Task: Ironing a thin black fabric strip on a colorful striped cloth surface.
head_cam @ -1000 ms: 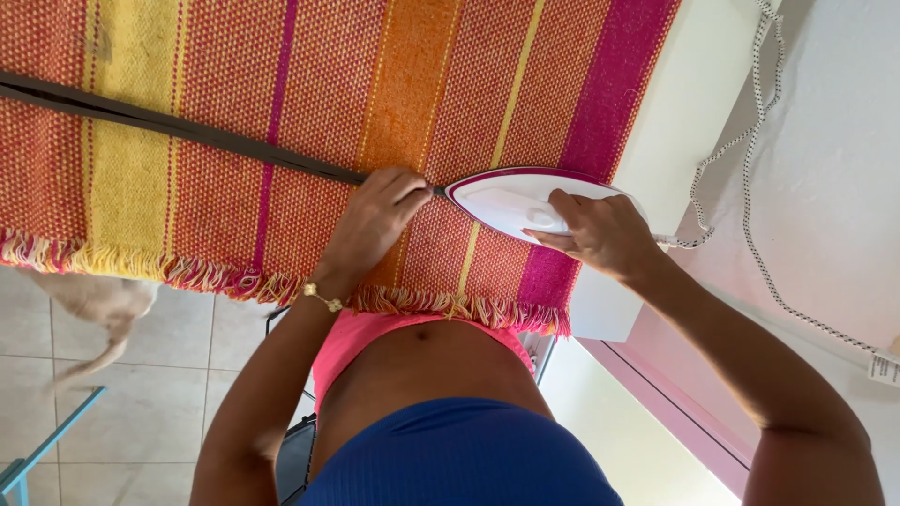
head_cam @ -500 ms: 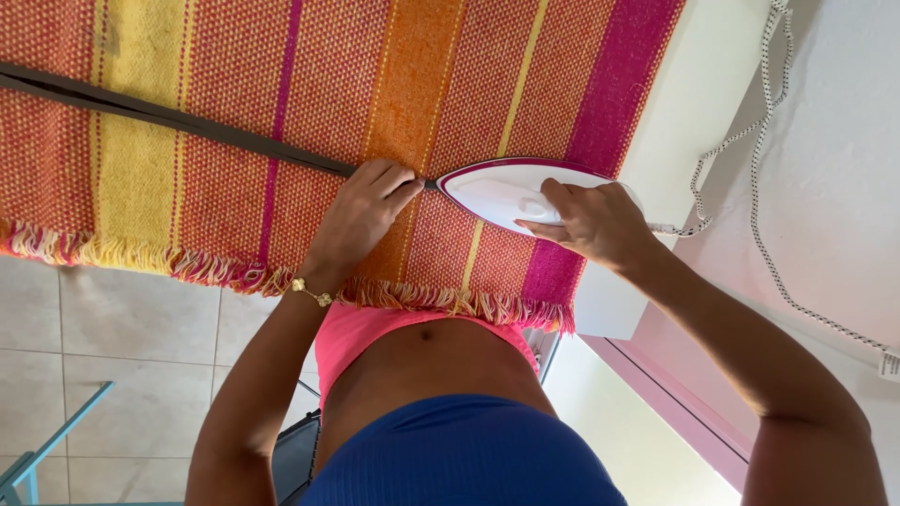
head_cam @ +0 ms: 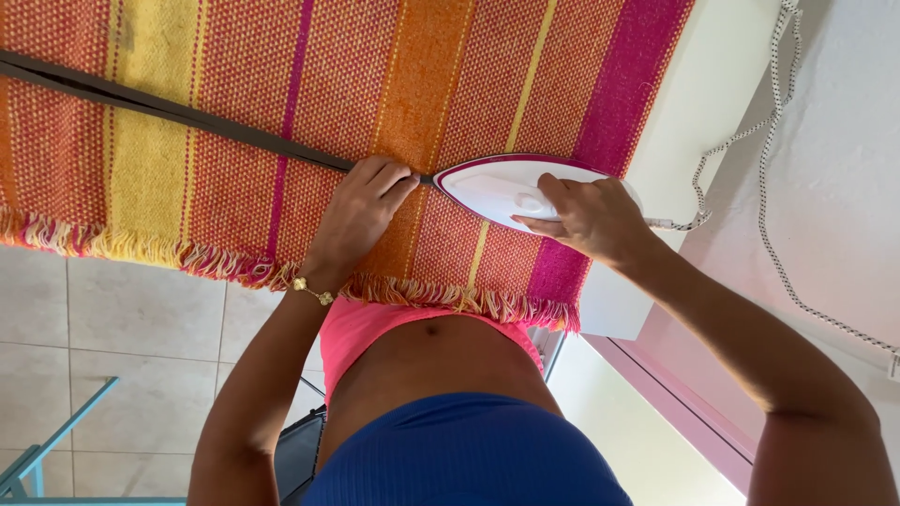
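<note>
- Two hands at work on striped woven cloth [head_cam: 234,103].
- Right hand [head_cam: 591,217] wrapped around white iron [head_cam: 497,187], resting on cloth.
- Left hand [head_cam: 361,211], fingers together, presses dark strap [head_cam: 169,108] just beside iron tip.

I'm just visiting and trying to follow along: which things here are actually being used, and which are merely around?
In use:
- white iron, gripped by the right hand
- dark strap, pinned by the left hand near the iron's tip
- striped fringed cloth underneath
- speckled cord running from the iron

Just around:
- blue metal frame on the floor
- tiled floor
</note>
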